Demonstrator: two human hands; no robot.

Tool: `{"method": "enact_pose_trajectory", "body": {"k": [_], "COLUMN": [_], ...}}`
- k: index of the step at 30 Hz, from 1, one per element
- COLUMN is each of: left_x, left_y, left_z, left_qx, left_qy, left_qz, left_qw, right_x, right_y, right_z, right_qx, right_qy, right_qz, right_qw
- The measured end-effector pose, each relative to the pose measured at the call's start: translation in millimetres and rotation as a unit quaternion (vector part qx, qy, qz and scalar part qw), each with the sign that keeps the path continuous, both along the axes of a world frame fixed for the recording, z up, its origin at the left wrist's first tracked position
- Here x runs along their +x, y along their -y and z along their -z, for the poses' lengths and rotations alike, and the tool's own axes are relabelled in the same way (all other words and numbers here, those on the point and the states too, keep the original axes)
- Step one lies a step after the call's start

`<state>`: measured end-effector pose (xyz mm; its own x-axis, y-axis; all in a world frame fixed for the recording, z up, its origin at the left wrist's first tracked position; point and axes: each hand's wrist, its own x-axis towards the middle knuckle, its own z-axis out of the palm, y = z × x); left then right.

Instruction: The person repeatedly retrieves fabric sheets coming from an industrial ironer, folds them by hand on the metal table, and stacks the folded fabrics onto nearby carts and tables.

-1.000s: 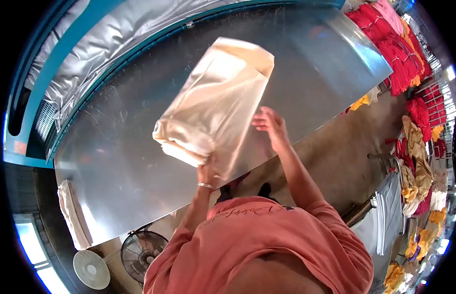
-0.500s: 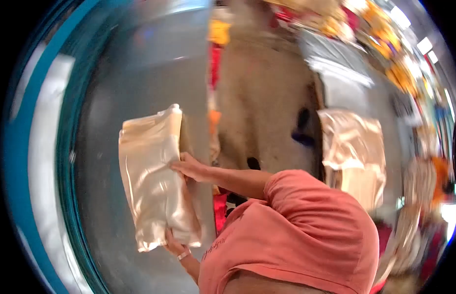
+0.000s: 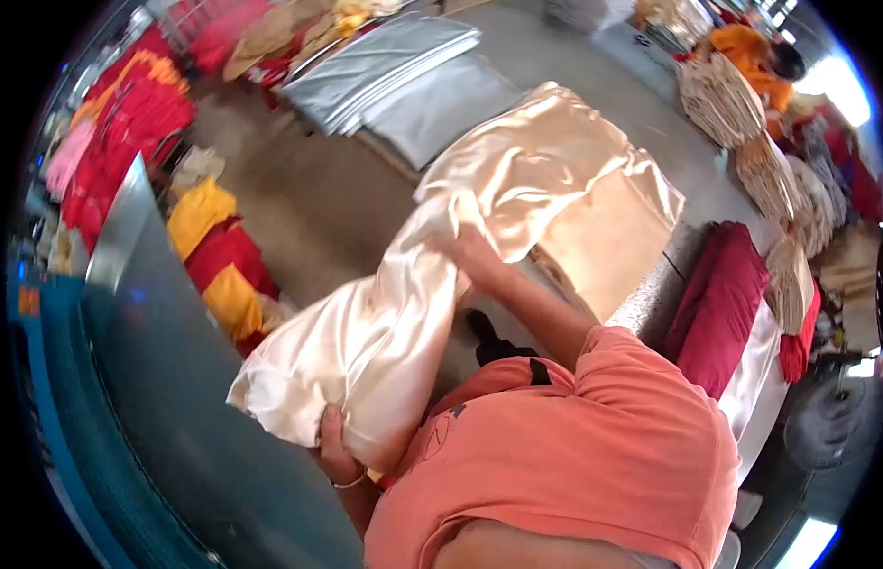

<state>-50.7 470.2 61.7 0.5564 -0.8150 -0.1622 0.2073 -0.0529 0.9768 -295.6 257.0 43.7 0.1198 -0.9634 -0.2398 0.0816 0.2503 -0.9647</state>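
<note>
A long piece of shiny cream satin cloth (image 3: 342, 356) hangs bunched between my two hands. My left hand (image 3: 335, 446) grips its near end at the lower left, a bracelet on the wrist. Near the middle of the cloth, my right hand (image 3: 475, 254) is closed on a fold of it. The far part of the satin spreads over a flat folded cream stack (image 3: 607, 242) on a low surface. Some fingers of both hands are hidden by the fabric.
The metal table (image 3: 185, 379) lies at the left. Grey folded cloth (image 3: 394, 71) is beyond the satin. Yellow and red cloths (image 3: 219, 251) hang by the table. At right are a maroon roll (image 3: 717, 303) and a fan (image 3: 835, 422). Another person in orange (image 3: 745, 62) is far back.
The view has swung right, away from the metal table. The folded satin has left the table and is now stretched out between my hands, reaching over the cream stack.
</note>
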Motion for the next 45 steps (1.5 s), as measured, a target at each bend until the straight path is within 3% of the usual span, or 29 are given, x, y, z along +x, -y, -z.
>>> {"method": "enact_pose_trajectory", "body": {"k": [1,3,4,5,6,7,9,11,13,15,17,19,20,21,22,25,28,29,30,32,34,36,37,38,39,40,42,44,45], "left_x": [-22.6,-59.0,-71.0,-84.2,-114.6,-146.2,-181.5,-214.6,-234.8,-218.0,-187.5,-139.6,-105.7,-77.7,-58.0,-19.1,-17.2,-17.2,-22.0,-38.0,-41.9,-39.0,-34.6,-25.0,-6.0,5.4,25.1,36.2,43.4], "left_y": [25.7,68.1,95.6,125.6,149.6,170.8,216.8,252.9,276.3,275.8,247.4,199.4,163.8,121.2,88.6,14.1,-36.3,-55.8,-62.2,-72.2,-78.7,-91.7,-99.8,-113.7,-128.8,-153.1,-193.3,-236.4,-259.2], "left_z": [2.4,18.0,24.9,28.1,26.9,26.2,48.4,90.2,135.1,219.7,229.4,261.4,300.3,325.0,314.3,285.9,236.9,250.9,238.1,202.5,172.0,134.7,122.4,127.1,140.0,144.0,111.0,103.0,104.9], "left_qx": [-0.019,-0.056,-0.163,-0.263,-0.204,-0.12,-0.057,-0.066,0.057,0.093,0.155,0.231,0.27,0.213,0.242,0.456,0.39,0.361,0.331,0.254,0.182,0.126,0.091,0.071,-0.009,0.073,0.233,0.282,0.337], "left_qy": [0.048,0.144,0.387,0.597,0.343,0.059,0.12,0.139,0.044,0.02,0.255,0.439,0.38,0.282,0.353,0.163,0.169,0.071,0.109,0.173,0.254,0.235,0.215,0.229,0.37,0.507,0.466,0.408,0.444], "left_qz": [0.026,0.073,0.134,0.181,0.211,0.221,0.263,0.288,0.305,0.366,0.433,0.486,0.483,0.415,0.371,0.235,0.06,0.024,0.021,-0.012,-0.049,-0.115,-0.164,-0.195,-0.248,-0.278,-0.327,-0.41,-0.415], "left_qw": [0.998,0.985,0.898,0.736,0.892,0.966,0.955,0.945,0.95,0.926,0.851,0.72,0.741,0.838,0.824,0.843,0.903,0.93,0.937,0.952,0.949,0.957,0.958,0.951,0.895,0.812,0.788,0.765,0.719], "right_x": [-31.5,-92.7,-125.6,-157.6,-185.7,-208.7,-251.3,-272.8,-329.6,-326.7,-324.5,-316.6,-310.6,-303.7,-280.4,-219.2,-118.8,-87.7,-47.4,27.3,106.4,183.0,217.1,246.3,271.5,293.7,325.1,348.0,356.8], "right_y": [13.0,43.9,54.4,63.6,73.5,82.5,102.3,116.5,128.6,119.4,108.1,101.0,94.6,86.5,77.4,50.0,30.9,24.6,20.8,2.7,-25.5,-62.2,-83.5,-107.3,-133.1,-158.7,-206.2,-236.6,-248.4], "right_z": [-29.3,-46.8,-55.5,-61.1,-59.1,-55.0,-27.9,4.4,100.9,146.4,169.5,175.9,180.0,178.6,166.9,175.7,145.0,147.8,130.5,124.8,134.9,95.7,77.5,61.2,44.1,27.7,-0.7,-7.0,-12.2], "right_qx": [-0.038,-0.131,-0.146,-0.163,-0.174,-0.186,-0.2,-0.183,0.039,0.113,0.125,0.08,0.063,0.087,0.121,0.213,0.169,0.13,0.076,-0.057,0.004,-0.065,-0.02,0.033,0.049,0.066,0.089,0.108,0.114], "right_qy": [-0.087,0.031,0.007,-0.016,0.005,0.026,0.043,0.057,-0.032,-0.178,-0.106,-0.055,-0.116,-0.165,-0.15,-0.225,-0.237,-0.23,-0.247,-0.228,-0.063,-0.025,0.038,0.097,0.111,0.127,0.141,0.282,0.266], "right_qz": [0.055,0.102,0.118,0.132,0.166,0.197,0.262,0.344,0.228,0.194,0.211,0.214,0.183,0.089,0.043,-0.175,-0.405,-0.468,-0.533,-0.574,-0.571,-0.607,-0.63,-0.648,-0.664,-0.677,-0.698,-0.712,-0.718], "right_qw": [0.994,0.986,0.982,0.978,0.971,0.962,0.943,0.919,0.972,0.958,0.964,0.972,0.974,0.978,0.98,0.935,0.867,0.843,0.806,0.785,0.818,0.792,0.775,0.755,0.738,0.722,0.696,0.634,0.633]}}
